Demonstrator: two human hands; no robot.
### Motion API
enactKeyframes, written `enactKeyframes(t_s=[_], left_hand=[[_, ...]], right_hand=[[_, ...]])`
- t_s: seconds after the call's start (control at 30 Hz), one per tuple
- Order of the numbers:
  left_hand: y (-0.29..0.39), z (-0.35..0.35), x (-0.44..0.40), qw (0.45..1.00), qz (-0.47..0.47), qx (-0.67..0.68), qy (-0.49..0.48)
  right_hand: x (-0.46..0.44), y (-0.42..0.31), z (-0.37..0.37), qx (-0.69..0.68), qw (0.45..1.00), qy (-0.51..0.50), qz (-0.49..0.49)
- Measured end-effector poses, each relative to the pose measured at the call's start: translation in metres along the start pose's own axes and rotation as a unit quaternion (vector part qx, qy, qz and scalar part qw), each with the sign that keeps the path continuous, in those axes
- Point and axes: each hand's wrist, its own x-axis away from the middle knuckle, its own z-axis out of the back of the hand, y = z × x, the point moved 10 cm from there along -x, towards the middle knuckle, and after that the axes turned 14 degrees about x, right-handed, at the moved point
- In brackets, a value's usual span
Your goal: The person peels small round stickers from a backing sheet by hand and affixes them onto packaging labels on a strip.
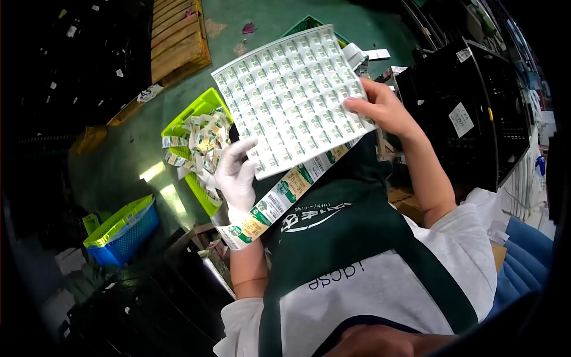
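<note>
A white sheet, or a thin stack of sheets, printed with rows of small green-and-white labels (291, 98) is held tilted above the apron. My left hand (236, 178), in a white glove, has its thumb and fingers at the sheet's lower left corner. My bare right hand (386, 108) grips the right edge, thumb on top and the other fingers underneath. A long strip of larger green, white and tan labels with barcodes (275, 205) runs from my left wrist up to the right, passing behind the sheet.
Crumpled label strips (208, 140) fill a lime-green crate (199, 193) on the left. Further left is a blue-and-lime crate (128, 235). A wooden pallet (175, 44) lies at the upper left, and black crates (458, 113) stand at the right. Part of a green crate shows behind the sheet.
</note>
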Motion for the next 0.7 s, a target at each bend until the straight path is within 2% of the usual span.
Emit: enactKeyframes(t_s=[0.03,0.07,0.1,0.17,0.23,0.3,0.37,0.4,0.47,0.5,0.53,0.63,0.7], left_hand=[[-0.008,0.002,0.004,0.997,0.054,-0.004,0.048],[-0.016,0.004,0.005,0.992,0.094,0.033,0.081],[-0.018,0.004,0.004,0.994,0.089,0.016,0.067],[-0.024,0.009,0.007,0.984,0.097,0.068,0.129],[-0.033,0.025,0.008,0.987,0.074,0.062,0.130],[-0.033,0.029,0.007,0.987,0.061,0.056,0.141],[-0.033,0.030,0.008,0.984,0.058,0.051,0.163],[-0.035,0.032,0.007,0.987,0.078,0.021,0.138],[-0.013,0.017,0.001,0.989,0.004,-0.092,0.119],[-0.001,0.008,-0.001,0.983,-0.032,-0.147,0.109],[0.000,0.005,-0.003,0.983,-0.025,-0.168,0.076],[-0.016,-0.002,-0.003,0.998,0.046,0.002,0.052],[-0.022,0.006,0.001,0.994,0.069,0.020,0.078]], right_hand=[[-0.006,0.002,-0.004,0.022,1.000,0.012,0.011],[-0.009,-0.003,-0.001,0.057,0.995,0.072,0.040],[-0.008,-0.011,-0.001,0.098,0.989,0.102,0.044],[-0.008,-0.016,-0.002,0.128,0.979,0.146,0.059],[0.000,-0.043,0.001,0.240,0.922,0.247,0.179],[0.011,-0.058,0.001,0.336,0.863,0.291,0.240],[-0.001,-0.029,-0.006,0.094,0.971,0.172,0.140],[-0.001,-0.027,-0.007,0.025,0.975,0.170,0.142],[-0.003,-0.024,-0.009,-0.112,0.969,0.165,0.146],[-0.002,-0.032,-0.006,-0.132,0.963,0.175,0.154],[-0.003,-0.035,-0.006,-0.146,0.960,0.176,0.161],[-0.007,-0.030,-0.005,-0.117,0.962,0.180,0.170],[-0.008,-0.034,-0.009,-0.070,0.974,0.147,0.159]])
